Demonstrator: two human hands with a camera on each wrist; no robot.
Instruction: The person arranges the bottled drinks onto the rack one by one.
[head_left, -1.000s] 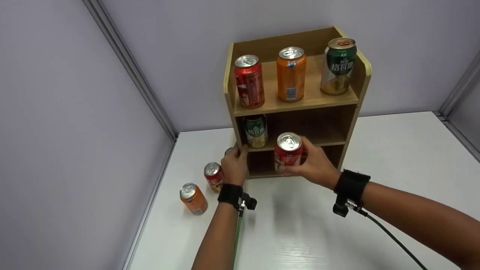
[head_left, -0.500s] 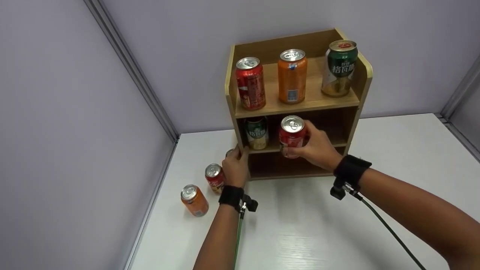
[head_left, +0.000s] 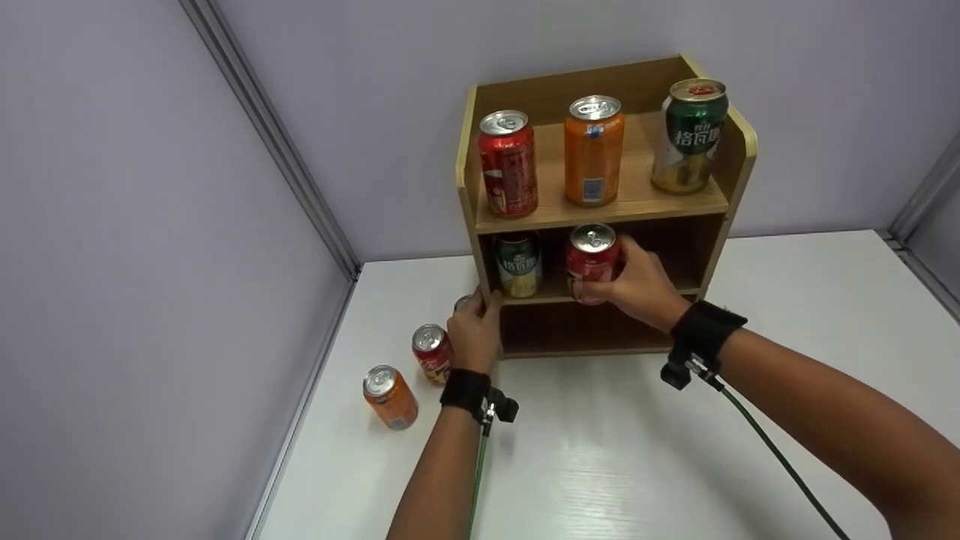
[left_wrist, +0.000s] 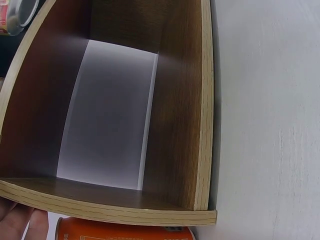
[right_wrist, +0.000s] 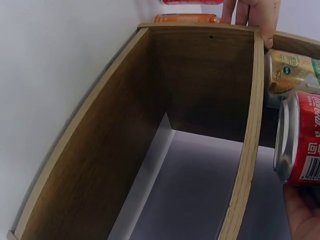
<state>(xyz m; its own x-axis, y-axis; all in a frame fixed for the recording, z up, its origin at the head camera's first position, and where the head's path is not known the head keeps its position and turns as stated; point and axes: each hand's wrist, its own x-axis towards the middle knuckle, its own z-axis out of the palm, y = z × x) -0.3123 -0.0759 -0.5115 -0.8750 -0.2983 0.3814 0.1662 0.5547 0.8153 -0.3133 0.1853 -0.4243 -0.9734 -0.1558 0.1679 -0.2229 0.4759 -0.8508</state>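
My right hand (head_left: 645,289) grips a red soda can (head_left: 592,270) upright at the front of the middle level of a small wooden shelf (head_left: 637,212). The can's base is close over the middle board (right_wrist: 250,135) in the right wrist view. To its left, a green and gold can (head_left: 520,266) stands in the same level. My left hand (head_left: 475,337) holds the shelf's left side panel, its thumb at the front end of the middle board and its other fingers outside. In the left wrist view, those fingers (left_wrist: 22,222) show past the wooden edge.
On the top level stand a red can (head_left: 508,169), an orange can (head_left: 593,154) and a green can (head_left: 688,139). Left of the shelf, another orange can (head_left: 391,397) and a red can (head_left: 433,355) stand on the white table (head_left: 585,450); a further can (head_left: 463,302) is mostly hidden.
My right hand has lifted the red can from in front of the lower level and moved it toward the middle one. My left hand keeps its hold on the side panel.
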